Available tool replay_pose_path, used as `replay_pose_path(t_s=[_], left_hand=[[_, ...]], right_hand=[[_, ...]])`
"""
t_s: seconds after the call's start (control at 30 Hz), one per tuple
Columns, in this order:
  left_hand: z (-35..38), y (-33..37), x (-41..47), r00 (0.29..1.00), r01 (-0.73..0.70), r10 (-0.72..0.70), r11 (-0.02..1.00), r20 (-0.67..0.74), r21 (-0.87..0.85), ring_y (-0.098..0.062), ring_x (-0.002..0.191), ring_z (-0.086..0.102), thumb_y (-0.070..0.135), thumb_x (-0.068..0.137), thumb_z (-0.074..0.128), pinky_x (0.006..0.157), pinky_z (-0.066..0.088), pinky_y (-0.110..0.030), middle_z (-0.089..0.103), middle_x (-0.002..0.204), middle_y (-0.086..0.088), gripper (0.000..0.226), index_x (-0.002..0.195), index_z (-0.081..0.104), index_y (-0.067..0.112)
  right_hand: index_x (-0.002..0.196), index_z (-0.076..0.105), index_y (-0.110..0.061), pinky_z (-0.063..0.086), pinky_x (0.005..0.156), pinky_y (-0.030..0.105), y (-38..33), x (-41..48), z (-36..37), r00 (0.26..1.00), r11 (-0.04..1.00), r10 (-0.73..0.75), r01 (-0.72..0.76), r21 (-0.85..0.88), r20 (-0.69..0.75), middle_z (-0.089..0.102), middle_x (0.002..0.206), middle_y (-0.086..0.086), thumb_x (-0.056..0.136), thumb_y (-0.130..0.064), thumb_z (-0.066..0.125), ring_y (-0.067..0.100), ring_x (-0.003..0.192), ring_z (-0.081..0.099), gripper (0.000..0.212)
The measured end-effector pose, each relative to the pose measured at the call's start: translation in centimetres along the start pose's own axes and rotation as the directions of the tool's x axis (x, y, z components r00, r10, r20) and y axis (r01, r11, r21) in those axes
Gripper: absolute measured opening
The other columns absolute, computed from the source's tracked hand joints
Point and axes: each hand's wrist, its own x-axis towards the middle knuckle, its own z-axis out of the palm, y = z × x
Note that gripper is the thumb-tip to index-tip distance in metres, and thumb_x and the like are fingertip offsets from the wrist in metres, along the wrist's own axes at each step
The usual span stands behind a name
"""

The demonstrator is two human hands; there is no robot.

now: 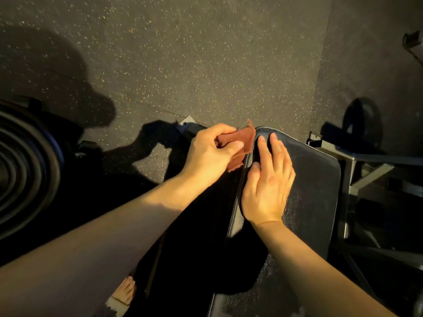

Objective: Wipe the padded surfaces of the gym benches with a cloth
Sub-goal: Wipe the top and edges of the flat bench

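Warm, low light, hard shadows. Left hand (210,154) at the left side edge of the black padded gym bench (315,179), close to its far rounded corner. Its fingers (238,145) are curled round a bunched rust-brown cloth (242,139) with frayed edges, the thumb clamped across the front of it. The cloth is pressed against the side of the pad. One ragged corner sticks up just past the far rim, and a short tail hangs below the hand along the pad's edge. Right hand (267,186) lies palm down on the top of the pad, just beside the left hand, the cloth between them at the edge. Its fingers (263,149) are straight and relaxed, pointing toward the far end and grasping nothing. The thumb lies along the pad's left seam. The pad's top shows a fine, dusty-looking speckle under the light. Both forearms are bare and come in from the bottom of the view. Grey metal frame tubing (366,172) shows right of the pad, under and beside it. Beyond it is a dark round shape (361,124); cannot tell whether it is a wheel or a shadow. At far left, a stack of black ringed discs (20,168), partly cut off by the frame edge. The floor is dark rubber flecked with pale specks (206,53), with a seam running across it. A bare foot (126,291) stands on the floor at bottom left of the bench.
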Motion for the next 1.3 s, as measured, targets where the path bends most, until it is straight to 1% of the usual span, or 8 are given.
replay_pose_path(t_s=[0.23, 0.37, 0.53, 0.77, 1.0, 1.1, 1.23, 1.3], left_hand=[[-4.4, -3.8, -8.6, 0.912, 0.074, -0.151, 0.975, 0.382, 0.209, 0.002, 0.082, 0.069, 0.009, 0.082, 0.078, 0.08, 0.052, -0.018, 0.075, 0.086, 0.012, 0.022, 0.099, 0.076, 0.022], [-2.5, -1.4, -4.6, 0.969, 0.01, -0.029, 0.997, 0.247, 0.079, -0.007, 0.058, 0.066, -0.006, 0.086, 0.073, 0.057, 0.051, -0.022, 0.073, 0.07, -0.001, 0.017, 0.097, 0.075, 0.007], [0.2, 0.3, -0.5, 0.999, 0.028, -0.027, 0.998, 0.032, -0.05, -0.008, 0.061, 0.068, 0.003, 0.089, 0.073, 0.056, 0.052, -0.025, 0.076, 0.078, -0.001, 0.018, 0.101, 0.075, 0.016], [-4.7, -2.2, -9.0, 0.881, 0.073, -0.179, 0.966, 0.438, 0.248, -0.003, 0.072, 0.07, 0.013, 0.083, 0.075, 0.068, 0.053, -0.019, 0.076, 0.079, 0.004, 0.015, 0.09, 0.077, 0.026], [-0.7, 0.8, -2.7, 0.993, -0.069, 0.055, 0.989, 0.103, 0.133, -0.006, 0.078, 0.073, 0.006, 0.09, 0.072, 0.068, 0.055, -0.018, 0.076, 0.087, 0.007, 0.018, 0.102, 0.076, 0.019], [-1.5, -1.0, -5.7, 0.972, 0.038, -0.055, 0.996, 0.228, 0.08, -0.017, 0.075, 0.074, 0.0, 0.09, 0.068, 0.067, 0.059, -0.029, 0.076, 0.081, 0.001, 0.018, 0.095, 0.076, 0.015], [-4.9, -2.7, -8.7, 0.821, 0.123, -0.313, 0.914, 0.478, 0.387, -0.004, 0.07, 0.068, 0.026, 0.072, 0.069, 0.071, 0.054, -0.027, 0.075, 0.076, 0.001, 0.01, 0.079, 0.076, 0.028], [-5.2, -1.9, -7.9, 0.835, 0.069, -0.306, 0.883, 0.458, 0.464, 0.001, 0.067, 0.065, 0.026, 0.07, 0.067, 0.067, 0.053, -0.022, 0.074, 0.073, 0.006, 0.012, 0.077, 0.076, 0.027]], right_hand=[[0.151, 0.046, -0.02, 0.025, 0.12, 0.045, 0.0, 0.0, -0.1, 1.0, 1.0, 0.0, 0.0, -0.001, 0.005, 0.034, 0.163, 0.0, 0.097, -0.023, 0.039, 0.021, 0.151, 0.027, 0.055], [0.152, 0.044, -0.021, 0.027, 0.118, 0.048, 0.1, 0.0, -0.1, 1.0, 1.0, -0.001, 0.001, -0.004, 0.013, 0.033, 0.163, 0.0, 0.098, -0.026, 0.036, 0.022, 0.151, 0.027, 0.055], [0.154, 0.043, -0.021, 0.025, 0.12, 0.046, 0.3, 0.0, 0.1, 1.0, 1.0, -0.007, 0.007, 0.0, 0.009, 0.033, 0.164, -0.001, 0.1, -0.026, 0.037, 0.02, 0.152, 0.025, 0.054], [0.152, 0.045, -0.021, 0.024, 0.12, 0.045, 0.1, 0.0, -0.1, 1.0, 1.0, 0.009, -0.009, 0.003, 0.012, 0.033, 0.164, -0.002, 0.099, -0.023, 0.038, 0.019, 0.152, 0.025, 0.054], [0.154, 0.042, -0.023, 0.024, 0.12, 0.045, 0.3, -0.1, 0.0, 1.0, 1.0, 0.001, -0.002, 0.008, 0.023, 0.031, 0.164, -0.002, 0.101, -0.028, 0.034, 0.02, 0.152, 0.025, 0.054], [0.153, 0.043, -0.022, 0.022, 0.121, 0.045, 0.1, -0.1, 0.0, 1.0, 1.0, 0.013, -0.013, 0.022, 0.018, 0.032, 0.164, -0.002, 0.1, -0.026, 0.035, 0.019, 0.153, 0.024, 0.054], [0.152, 0.045, -0.021, 0.024, 0.12, 0.045, 0.1, 0.0, -0.2, 0.999, 1.0, 0.022, -0.023, 0.016, 0.037, 0.033, 0.164, -0.002, 0.099, -0.025, 0.038, 0.02, 0.152, 0.024, 0.054], [0.152, 0.045, -0.021, 0.025, 0.12, 0.046, 0.0, 0.1, -0.5, 0.998, 1.0, 0.023, -0.023, 0.009, 0.055, 0.034, 0.163, -0.001, 0.098, -0.026, 0.038, 0.021, 0.152, 0.025, 0.054]])
